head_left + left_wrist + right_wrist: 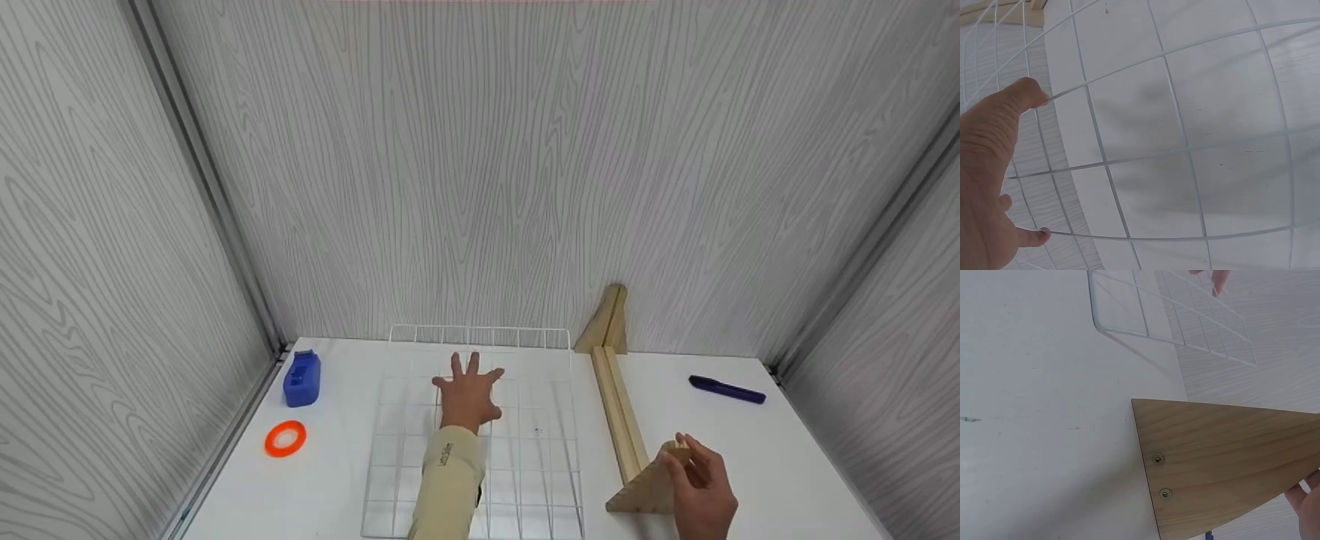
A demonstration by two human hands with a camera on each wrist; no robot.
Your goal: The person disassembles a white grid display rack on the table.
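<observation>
A white wire grid panel [517, 450] stands at the middle of the white table, raised at its far edge. My left hand [469, 397] spreads its fingers wide over the panel in the head view. In the left wrist view, the thumb and a fingertip touch wires of the grid [1185, 147]. To the right is a wooden stand, two tapered end pieces joined by a long grooved rail [621, 412]. My right hand [705, 487] pinches the top of its near end piece [649, 491]. Two screw heads show on this end piece [1219, 450] in the right wrist view.
At the left lie a blue tape dispenser [302, 382] and an orange ring-shaped roll [285, 439]. A slim dark purple pen-like item [726, 389] lies at the far right. The stand's far end piece [606, 322] is by the wood-grain back wall [480, 172].
</observation>
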